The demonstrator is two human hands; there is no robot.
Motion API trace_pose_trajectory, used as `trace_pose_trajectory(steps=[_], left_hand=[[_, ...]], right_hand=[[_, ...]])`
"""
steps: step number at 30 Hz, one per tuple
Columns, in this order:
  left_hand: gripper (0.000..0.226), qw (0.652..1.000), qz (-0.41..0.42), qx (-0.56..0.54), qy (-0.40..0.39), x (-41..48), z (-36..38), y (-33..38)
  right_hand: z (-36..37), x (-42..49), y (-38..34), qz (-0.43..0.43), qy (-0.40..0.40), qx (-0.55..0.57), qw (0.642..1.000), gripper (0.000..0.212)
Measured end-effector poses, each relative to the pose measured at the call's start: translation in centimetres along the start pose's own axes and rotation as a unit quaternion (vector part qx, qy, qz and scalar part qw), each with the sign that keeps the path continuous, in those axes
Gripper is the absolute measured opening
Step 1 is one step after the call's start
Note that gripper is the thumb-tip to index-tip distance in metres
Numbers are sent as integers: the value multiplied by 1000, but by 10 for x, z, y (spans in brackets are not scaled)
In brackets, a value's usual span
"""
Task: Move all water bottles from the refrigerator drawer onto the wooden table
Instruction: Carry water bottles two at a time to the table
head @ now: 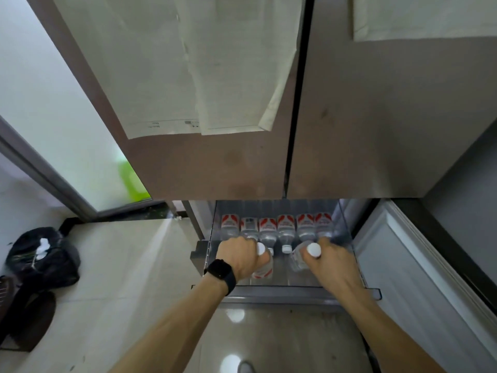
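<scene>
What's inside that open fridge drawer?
Red-labelled water bottles lie in a row. Nearer, the left hand grips one bottle and the right hand another, hiding what lies beneath.

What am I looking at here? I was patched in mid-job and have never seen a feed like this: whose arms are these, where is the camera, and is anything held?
There is no machine here. A person works with bare hands, and the single picture comes from a wide-angle camera worn on their head, looking forward and down. That is why the grey refrigerator doors loom overhead. Below them the clear refrigerator drawer is pulled open. A row of clear plastic water bottles with red-and-white labels sits at its back. The left hand, with a black watch on its wrist, grips one white-capped bottle. The right hand grips a second bottle. Both held bottles are inside the drawer. The wooden table is not in view.
</scene>
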State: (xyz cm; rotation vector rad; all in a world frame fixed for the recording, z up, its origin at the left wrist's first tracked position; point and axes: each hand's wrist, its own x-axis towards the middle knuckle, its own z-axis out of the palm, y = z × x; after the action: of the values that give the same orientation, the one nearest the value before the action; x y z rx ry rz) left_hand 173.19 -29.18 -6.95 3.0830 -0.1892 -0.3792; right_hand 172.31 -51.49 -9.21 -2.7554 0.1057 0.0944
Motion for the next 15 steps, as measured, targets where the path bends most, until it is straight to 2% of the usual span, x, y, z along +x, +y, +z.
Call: trace_pose_trajectory(steps=[3,6,8,11,13,15], left_hand=[[55,1000,-5,1,20,4,6,7],[48,990,-23,-135,40,5,20,-1],[44,967,-19,-254,18,4,31,-6],[39,917,-11,-399,-27,4,45,-7],[50,910,-1,-411,-58,4,52,-5],[69,921,8,-380,-89,6,56,-1]], right_hand=[[11,1,10,-1,24,33,999,46],[19,3,23,0,-11,79,997,51],[23,2,28,5,-22,146,989,55],[25,4,26,-16,-25,217,976,50],[29,6,24,-10,-60,237,970,50],[30,10,23,-9,-86,228,970,61]])
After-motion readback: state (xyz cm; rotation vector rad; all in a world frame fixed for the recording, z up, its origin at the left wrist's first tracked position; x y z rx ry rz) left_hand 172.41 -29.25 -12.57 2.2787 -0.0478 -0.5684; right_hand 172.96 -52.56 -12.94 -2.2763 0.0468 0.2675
